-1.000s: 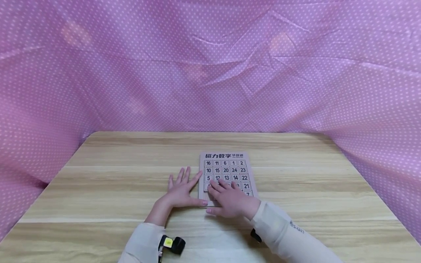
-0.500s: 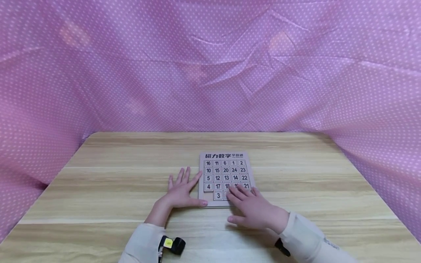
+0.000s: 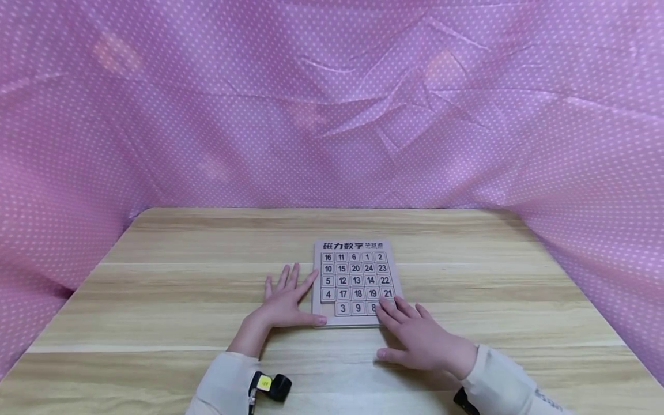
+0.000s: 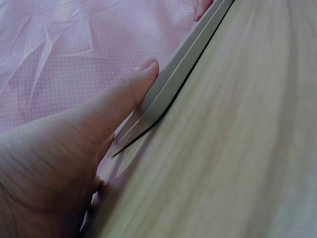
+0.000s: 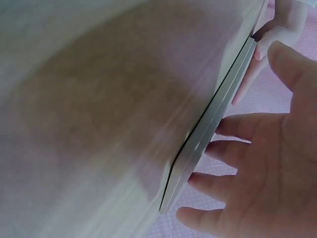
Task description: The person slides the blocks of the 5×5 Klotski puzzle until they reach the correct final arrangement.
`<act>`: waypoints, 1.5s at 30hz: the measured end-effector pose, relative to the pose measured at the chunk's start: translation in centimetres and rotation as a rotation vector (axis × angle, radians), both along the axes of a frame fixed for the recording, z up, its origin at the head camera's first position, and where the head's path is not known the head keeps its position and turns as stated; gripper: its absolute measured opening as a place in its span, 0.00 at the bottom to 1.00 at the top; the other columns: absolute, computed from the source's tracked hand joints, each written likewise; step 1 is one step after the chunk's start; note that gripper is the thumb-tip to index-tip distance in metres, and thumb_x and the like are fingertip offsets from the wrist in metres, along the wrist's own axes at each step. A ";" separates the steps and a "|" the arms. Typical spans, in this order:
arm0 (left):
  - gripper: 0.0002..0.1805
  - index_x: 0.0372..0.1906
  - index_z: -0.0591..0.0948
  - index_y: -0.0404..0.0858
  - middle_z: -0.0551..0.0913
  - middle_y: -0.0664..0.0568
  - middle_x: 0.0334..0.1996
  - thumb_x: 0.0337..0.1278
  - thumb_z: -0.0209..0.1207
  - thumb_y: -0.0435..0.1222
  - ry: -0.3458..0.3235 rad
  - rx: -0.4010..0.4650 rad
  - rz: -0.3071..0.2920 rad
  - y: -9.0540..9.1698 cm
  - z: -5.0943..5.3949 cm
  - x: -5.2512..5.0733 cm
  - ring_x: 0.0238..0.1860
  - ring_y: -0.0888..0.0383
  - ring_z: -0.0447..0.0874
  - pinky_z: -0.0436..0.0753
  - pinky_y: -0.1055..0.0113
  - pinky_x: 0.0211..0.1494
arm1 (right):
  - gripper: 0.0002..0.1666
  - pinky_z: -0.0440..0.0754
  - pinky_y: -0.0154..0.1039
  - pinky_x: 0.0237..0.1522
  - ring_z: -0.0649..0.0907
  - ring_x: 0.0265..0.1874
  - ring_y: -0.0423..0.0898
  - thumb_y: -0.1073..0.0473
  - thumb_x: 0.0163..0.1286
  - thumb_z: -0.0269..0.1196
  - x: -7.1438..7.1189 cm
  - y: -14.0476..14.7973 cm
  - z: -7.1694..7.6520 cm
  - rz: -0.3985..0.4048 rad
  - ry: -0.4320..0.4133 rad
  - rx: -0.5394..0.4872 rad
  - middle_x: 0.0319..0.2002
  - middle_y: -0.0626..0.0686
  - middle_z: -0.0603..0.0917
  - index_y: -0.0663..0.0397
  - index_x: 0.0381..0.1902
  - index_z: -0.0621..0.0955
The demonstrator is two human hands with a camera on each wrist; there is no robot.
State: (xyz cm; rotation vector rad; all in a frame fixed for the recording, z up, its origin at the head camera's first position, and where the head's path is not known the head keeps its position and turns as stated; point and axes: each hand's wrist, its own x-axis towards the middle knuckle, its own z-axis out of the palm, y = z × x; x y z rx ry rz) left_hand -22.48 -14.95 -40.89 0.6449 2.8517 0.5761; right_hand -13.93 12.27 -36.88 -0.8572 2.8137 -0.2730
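On the counter, the number board lies flat and serves as the reference for all positions below. Printed characters run across its far end, above rows of numbered tiles. The far row reads 16, 11, 6, 1, 2; the next, 10, 15, 20, 24, 23; then 5, 12, 13, 14, 22; then 4, 17, 18, 19, 21. In the near row, 3, 9 and 8 are legible, and the near left slot shows bare board.

The left hand is at the board's left side, fingers spread and relaxed, grasping nothing. Its thumb rests on the near left corner and its index fingertip meets the left edge. The right hand is at the near right corner, fingers extended and released, partly covering the 8 and hiding the slot beside it. Its thumb is held out over the counter, nearer the person than the board. Fingertip pressure cannot be determined.

A pale sleeve and a black wrist camera with a yellow label are on the left arm, nearer than the board. Beyond the board, past the counter's far edge, hangs pink dotted cloth.
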 end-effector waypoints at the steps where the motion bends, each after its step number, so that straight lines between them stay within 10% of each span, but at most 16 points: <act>1: 0.58 0.66 0.47 0.56 0.36 0.41 0.65 0.21 0.51 0.73 -0.001 -0.003 -0.005 -0.2 0.1 -0.2 0.63 0.46 0.28 0.26 0.43 0.56 | 0.46 0.48 0.64 0.52 0.51 0.61 0.60 0.32 0.57 0.47 -0.1 -0.2 0.1 -0.001 0.001 0.001 0.64 0.59 0.52 0.60 0.63 0.58; 15: 0.58 0.66 0.48 0.55 0.38 0.40 0.65 0.21 0.51 0.73 -0.032 0.005 -0.078 -2.1 1.3 -3.3 0.63 0.45 0.29 0.27 0.42 0.56 | 0.47 0.47 0.63 0.53 0.50 0.61 0.59 0.32 0.57 0.47 -2.1 -4.7 1.5 -0.026 -0.035 0.024 0.64 0.59 0.51 0.60 0.63 0.57; 21: 0.58 0.66 0.48 0.56 0.38 0.40 0.65 0.20 0.51 0.73 -0.024 -0.005 -0.070 -2.0 1.1 -3.1 0.63 0.45 0.28 0.27 0.43 0.56 | 0.47 0.45 0.63 0.54 0.49 0.62 0.58 0.32 0.57 0.46 -2.5 -4.3 1.4 -0.012 -0.060 0.033 0.65 0.57 0.50 0.58 0.64 0.56; 37: 0.58 0.66 0.47 0.55 0.37 0.40 0.65 0.21 0.51 0.73 -0.027 -0.017 -0.043 -1.3 1.4 -1.6 0.63 0.45 0.28 0.27 0.43 0.56 | 0.47 0.48 0.63 0.54 0.49 0.61 0.61 0.34 0.58 0.49 -7.4 -1.6 0.9 -0.203 -0.076 -0.012 0.64 0.61 0.51 0.62 0.63 0.56; 45: 0.58 0.66 0.47 0.55 0.37 0.40 0.65 0.21 0.52 0.72 -0.024 -0.011 0.010 0.3 1.4 1.4 0.63 0.45 0.28 0.27 0.43 0.56 | 0.47 0.46 0.63 0.54 0.48 0.61 0.60 0.34 0.58 0.49 -5.9 0.3 0.7 -0.172 -0.108 -0.005 0.64 0.59 0.50 0.60 0.64 0.54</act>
